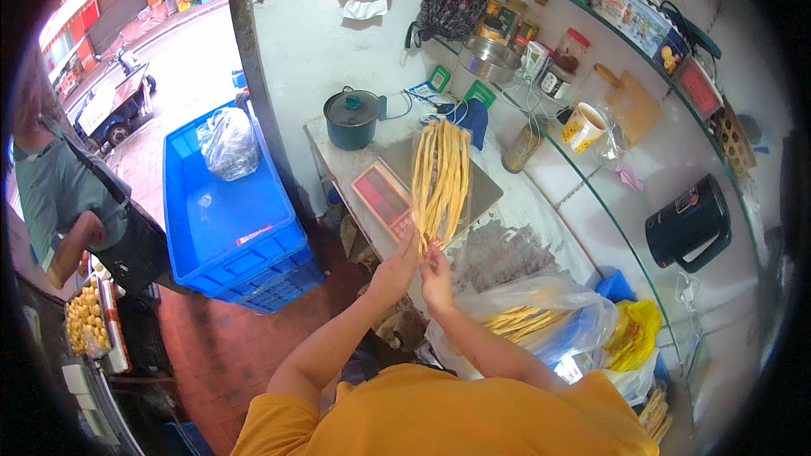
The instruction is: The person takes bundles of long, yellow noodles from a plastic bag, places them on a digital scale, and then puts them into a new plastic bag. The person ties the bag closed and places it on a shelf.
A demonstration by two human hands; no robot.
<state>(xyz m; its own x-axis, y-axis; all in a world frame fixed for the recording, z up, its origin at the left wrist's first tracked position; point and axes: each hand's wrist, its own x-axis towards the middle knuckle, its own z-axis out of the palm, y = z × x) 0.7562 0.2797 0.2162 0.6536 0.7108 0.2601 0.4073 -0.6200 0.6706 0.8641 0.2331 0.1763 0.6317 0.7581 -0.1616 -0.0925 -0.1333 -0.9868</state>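
A clear plastic bag of long yellow dried sticks, like tofu skin sticks (441,171), lies over a digital kitchen scale (382,193) with a dark metal weighing plate (486,193). My left hand (394,272) is at the lower left of the bag's near end, its fingers extended against it. With bent fingers, my right hand (436,275) pinches the bag's gathered near end. Nearer my right forearm, a large open plastic bag (589,310) holds more yellow sticks (526,322).
Left of the counter (329,164) stand blue stacked crates (234,215) with a plastic bag (229,142); beyond them is a person (76,202). A lidded pot (350,120) stands at the counter's back. Glass shelves (608,215) with jars and a black electric kettle (689,223) are at right.
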